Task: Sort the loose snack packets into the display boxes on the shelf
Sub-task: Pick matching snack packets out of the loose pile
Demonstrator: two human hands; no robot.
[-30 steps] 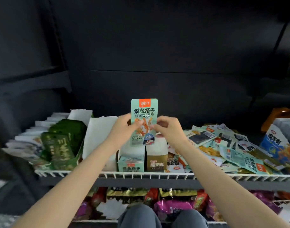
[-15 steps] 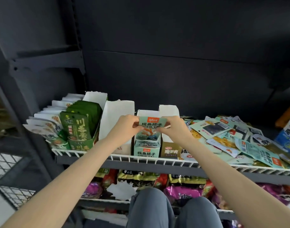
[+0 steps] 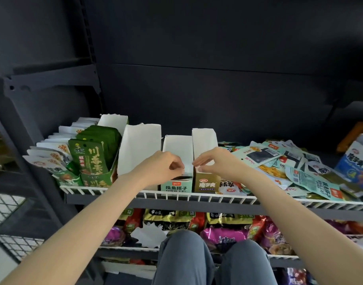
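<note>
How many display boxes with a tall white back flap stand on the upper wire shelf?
4: the green box at left, a plain white box, the mint box under both hands, and the gold box. Others may be hidden.

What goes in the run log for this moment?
step: packet into teal display box | left hand: on box top | right hand: over it, holding nothing | loose pile: unsorted

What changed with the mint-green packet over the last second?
The mint-green snack packet went from held upright above the shelf down into the mint-green display box; only a sliver of its top edge shows now. The left hand and right hand followed it down and sit at the box opening, fingertips on that edge. The loose packet pile and dark green box look unchanged.
</note>
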